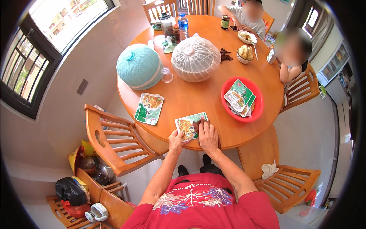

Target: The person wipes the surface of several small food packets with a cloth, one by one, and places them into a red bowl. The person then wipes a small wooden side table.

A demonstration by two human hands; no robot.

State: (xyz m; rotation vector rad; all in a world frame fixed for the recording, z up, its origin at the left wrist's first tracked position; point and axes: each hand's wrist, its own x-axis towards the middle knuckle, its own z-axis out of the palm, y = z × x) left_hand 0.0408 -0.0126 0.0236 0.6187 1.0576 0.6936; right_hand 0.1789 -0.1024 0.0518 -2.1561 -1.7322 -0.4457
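Note:
At the near edge of the round wooden table, my left hand grips the lower left edge of a flat green-and-white food packet with noodles pictured on it. My right hand presses a dark brown cloth onto the packet's right side; the palm and fingers partly hide the cloth. More such packets lie to the left on the tabletop. To the right, a red plastic basin holds several similar packets in a loose pile.
A teal mesh food cover and a white one stand beyond, with a clear cup nearby. Farther back are a water bottle, a jar and a bowl of food. Two people sit at the far right. Wooden chairs surround the table.

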